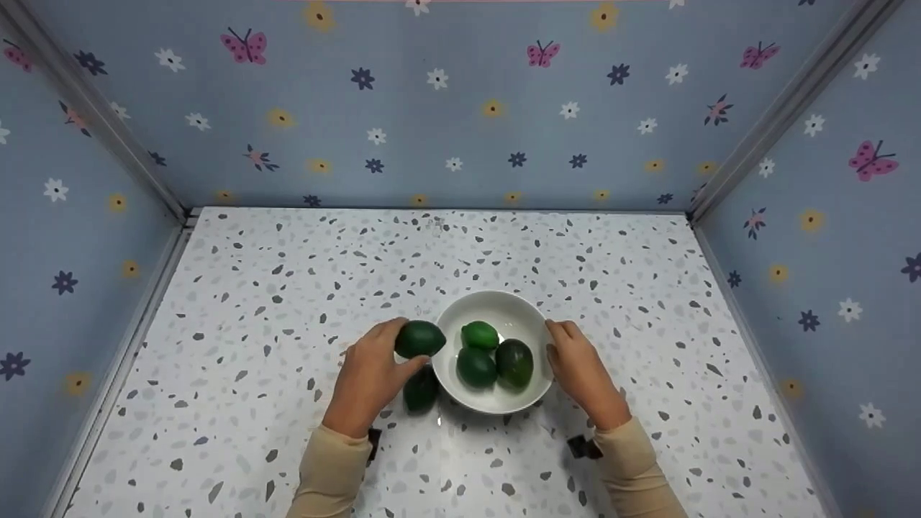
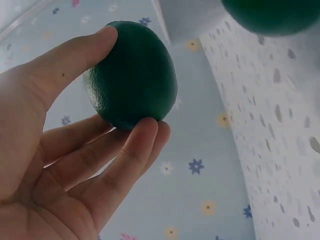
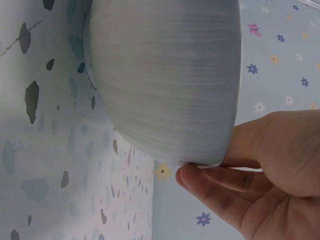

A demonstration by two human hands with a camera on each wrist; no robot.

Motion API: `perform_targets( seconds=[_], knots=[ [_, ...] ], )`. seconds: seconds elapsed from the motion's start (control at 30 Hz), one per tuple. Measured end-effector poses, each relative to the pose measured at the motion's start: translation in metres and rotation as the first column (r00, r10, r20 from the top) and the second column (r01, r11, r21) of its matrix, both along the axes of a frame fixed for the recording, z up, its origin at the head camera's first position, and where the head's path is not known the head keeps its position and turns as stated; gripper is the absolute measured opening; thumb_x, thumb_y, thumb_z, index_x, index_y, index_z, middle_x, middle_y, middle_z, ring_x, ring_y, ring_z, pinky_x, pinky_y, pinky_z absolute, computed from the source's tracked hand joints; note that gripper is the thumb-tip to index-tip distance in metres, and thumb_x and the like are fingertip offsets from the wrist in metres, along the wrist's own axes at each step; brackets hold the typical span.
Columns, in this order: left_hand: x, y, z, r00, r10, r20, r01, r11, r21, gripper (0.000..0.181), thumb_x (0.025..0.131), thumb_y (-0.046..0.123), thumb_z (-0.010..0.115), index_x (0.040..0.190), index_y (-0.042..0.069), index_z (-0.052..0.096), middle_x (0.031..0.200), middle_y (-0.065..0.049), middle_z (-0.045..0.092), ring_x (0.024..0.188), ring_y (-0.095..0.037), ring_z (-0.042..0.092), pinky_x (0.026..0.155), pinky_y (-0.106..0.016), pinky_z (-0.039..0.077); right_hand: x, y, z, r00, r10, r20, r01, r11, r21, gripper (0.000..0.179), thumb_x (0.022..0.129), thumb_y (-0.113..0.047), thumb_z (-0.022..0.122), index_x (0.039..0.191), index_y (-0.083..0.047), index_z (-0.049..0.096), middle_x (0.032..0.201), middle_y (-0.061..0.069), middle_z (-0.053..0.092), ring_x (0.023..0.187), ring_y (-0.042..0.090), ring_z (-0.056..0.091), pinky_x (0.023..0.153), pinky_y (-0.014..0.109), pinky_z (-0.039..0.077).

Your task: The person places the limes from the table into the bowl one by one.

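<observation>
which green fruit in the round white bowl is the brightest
The bright green rounded fruit, farthest back in the round white bowl; the dark green oval fruit and the blackish-green oval fruit are both clearly darker.

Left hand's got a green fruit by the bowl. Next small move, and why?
Probably ease the left hand slightly right and lower its green fruit into the bowl. In the head view that fruit overlaps the bowl's left rim, the right hand grips the opposite rim, and bare room shows beside the three fruits inside.
</observation>
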State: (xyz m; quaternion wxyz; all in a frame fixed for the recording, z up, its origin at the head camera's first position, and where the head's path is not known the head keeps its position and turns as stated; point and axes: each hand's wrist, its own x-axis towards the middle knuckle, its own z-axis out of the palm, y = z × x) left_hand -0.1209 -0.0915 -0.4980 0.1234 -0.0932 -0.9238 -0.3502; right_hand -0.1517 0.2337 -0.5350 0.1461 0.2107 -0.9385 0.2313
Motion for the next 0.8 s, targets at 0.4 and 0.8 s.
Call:
perform_targets(
  seconds=[0.4,0.8],
  knots=[
    [0.005,0.037,-0.001,0.982,-0.187,0.036,0.189,0.978,-0.09,0.057,0.076,0.028,0.089,0.121,0.002,0.066,0.114,-0.015,0.068,0.099,-0.031,0.068,0.083,-0.045,0.055,0.0,0.0,0.001,1.0,-0.013,0.005,0.013,1.0,-0.002,0.04,0.086,0.012,0.067,0.126,0.012,0.058,0.107,0.023,0.059,0.095,0.037,0.065,0.08,0.045,0.057],
    [0.01,0.05,-0.007,0.946,-0.32,0.053,0.322,0.909,-0.265,0.051,0.079,0.035,0.086,0.117,0.007,0.068,0.102,-0.008,0.068,0.083,-0.024,0.065,0.068,-0.04,0.054,0.0,0.001,-0.002,0.997,0.022,-0.069,-0.023,1.0,-0.006,0.039,0.084,0.014,0.068,0.123,0.013,0.059,0.104,0.023,0.059,0.092,0.037,0.065,0.077,0.045,0.057]
  ],
)
